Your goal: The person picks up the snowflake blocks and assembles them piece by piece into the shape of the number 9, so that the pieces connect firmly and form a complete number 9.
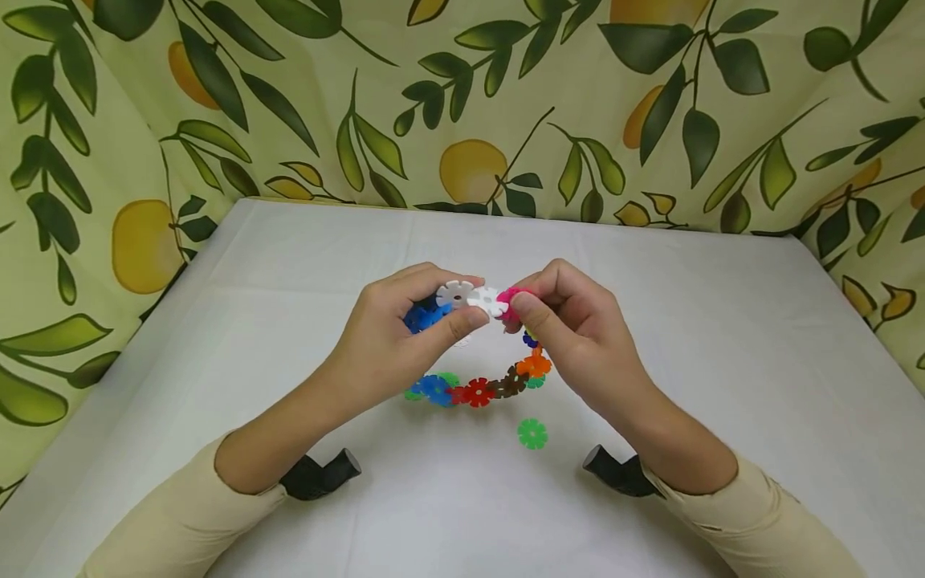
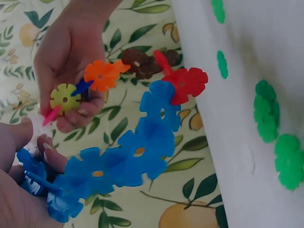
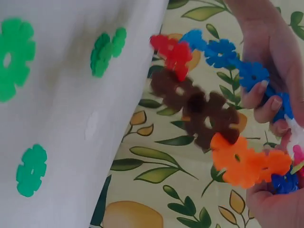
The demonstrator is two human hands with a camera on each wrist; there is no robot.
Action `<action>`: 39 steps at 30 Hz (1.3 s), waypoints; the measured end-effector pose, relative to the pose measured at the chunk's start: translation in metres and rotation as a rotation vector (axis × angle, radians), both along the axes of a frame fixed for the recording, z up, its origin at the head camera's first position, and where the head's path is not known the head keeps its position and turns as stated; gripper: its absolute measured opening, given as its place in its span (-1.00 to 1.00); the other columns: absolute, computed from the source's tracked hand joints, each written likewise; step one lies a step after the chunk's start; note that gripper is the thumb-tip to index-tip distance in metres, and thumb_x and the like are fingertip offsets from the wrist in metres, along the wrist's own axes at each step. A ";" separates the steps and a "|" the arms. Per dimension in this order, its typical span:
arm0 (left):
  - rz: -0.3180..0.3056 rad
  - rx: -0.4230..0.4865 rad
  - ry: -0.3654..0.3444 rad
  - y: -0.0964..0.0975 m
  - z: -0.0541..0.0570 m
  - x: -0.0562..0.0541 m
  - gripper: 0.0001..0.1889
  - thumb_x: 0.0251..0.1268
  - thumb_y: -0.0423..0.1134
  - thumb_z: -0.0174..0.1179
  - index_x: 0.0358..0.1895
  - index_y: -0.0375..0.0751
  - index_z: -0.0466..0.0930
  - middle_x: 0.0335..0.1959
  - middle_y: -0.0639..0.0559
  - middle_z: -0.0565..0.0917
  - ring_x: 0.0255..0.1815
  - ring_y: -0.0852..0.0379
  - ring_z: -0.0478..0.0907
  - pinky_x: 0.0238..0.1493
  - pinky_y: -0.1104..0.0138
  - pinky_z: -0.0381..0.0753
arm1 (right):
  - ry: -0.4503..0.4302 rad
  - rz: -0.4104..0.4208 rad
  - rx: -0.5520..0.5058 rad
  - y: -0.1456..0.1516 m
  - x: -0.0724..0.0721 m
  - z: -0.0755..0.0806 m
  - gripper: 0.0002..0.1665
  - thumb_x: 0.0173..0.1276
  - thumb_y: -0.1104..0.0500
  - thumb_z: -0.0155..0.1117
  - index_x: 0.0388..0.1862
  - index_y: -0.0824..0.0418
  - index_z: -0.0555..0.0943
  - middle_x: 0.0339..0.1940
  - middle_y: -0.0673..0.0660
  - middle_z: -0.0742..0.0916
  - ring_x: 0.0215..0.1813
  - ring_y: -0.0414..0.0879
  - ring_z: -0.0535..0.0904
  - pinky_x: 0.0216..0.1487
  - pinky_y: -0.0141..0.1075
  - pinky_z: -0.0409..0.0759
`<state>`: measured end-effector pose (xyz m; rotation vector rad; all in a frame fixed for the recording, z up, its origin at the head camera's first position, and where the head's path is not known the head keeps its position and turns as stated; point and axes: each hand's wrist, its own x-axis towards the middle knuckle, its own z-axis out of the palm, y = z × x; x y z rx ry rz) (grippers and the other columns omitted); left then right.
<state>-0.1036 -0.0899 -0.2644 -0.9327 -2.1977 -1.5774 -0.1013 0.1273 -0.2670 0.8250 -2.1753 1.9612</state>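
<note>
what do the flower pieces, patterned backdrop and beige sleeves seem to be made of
Flower pieces: most likely molded plastic, smooth and slightly glossy; the even color, clean-cut slots and pale highlights suggest it.
Patterned backdrop: probably printed fabric, matte, with soft creases where it hangs.
Beige sleeves: matte cloth, judging by the wrinkles; the exact fiber can't be told.

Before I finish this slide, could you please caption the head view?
Left hand gripping white flower pieces, right hand pinching a pink piece; their colourful chain hangs above a table.

Cloth printed with leaves and yellow fruit surrounds a white-covered table on three sides.
</note>
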 end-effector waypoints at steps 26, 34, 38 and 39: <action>0.215 0.128 0.400 -0.012 0.011 -0.013 -0.62 0.28 -0.41 0.21 0.13 -0.49 0.47 0.15 -0.17 0.54 0.31 -0.02 0.38 0.33 0.11 0.34 | -0.183 0.135 -0.056 0.019 -0.035 -0.011 -0.93 0.45 0.42 0.16 -0.17 0.47 0.52 -0.24 0.30 0.61 -0.24 0.10 0.62 -0.24 -0.09 0.73; -0.143 0.014 -0.212 0.006 -0.008 0.000 -0.46 0.45 -0.27 0.21 0.42 -0.27 0.29 0.30 0.02 0.50 0.33 0.15 0.42 0.35 0.21 0.39 | -0.030 0.297 0.060 0.007 -0.028 -0.019 -0.87 0.43 0.48 0.14 -0.09 0.43 0.57 -0.23 0.27 0.67 -0.30 0.10 0.65 -0.20 -0.15 0.70; -0.241 0.230 -0.341 0.009 -0.011 -0.002 -0.54 0.58 -0.34 -0.04 0.45 -0.34 0.21 0.22 -0.13 0.57 0.23 -0.01 0.53 0.23 0.18 0.53 | -0.055 0.374 0.111 -0.003 -0.022 -0.022 -0.74 0.45 0.43 0.17 0.09 0.41 0.53 -0.08 0.23 0.69 -0.18 0.10 0.66 -0.17 -0.11 0.70; -0.242 0.277 -0.324 0.010 -0.010 -0.002 -0.59 0.60 -0.37 -0.09 0.41 -0.38 0.22 0.16 -0.18 0.59 0.15 -0.06 0.57 0.16 0.19 0.58 | -0.054 0.366 0.152 -0.004 -0.022 -0.022 -0.68 0.45 0.42 0.18 0.15 0.39 0.50 -0.05 0.21 0.69 -0.13 0.07 0.66 -0.15 -0.11 0.70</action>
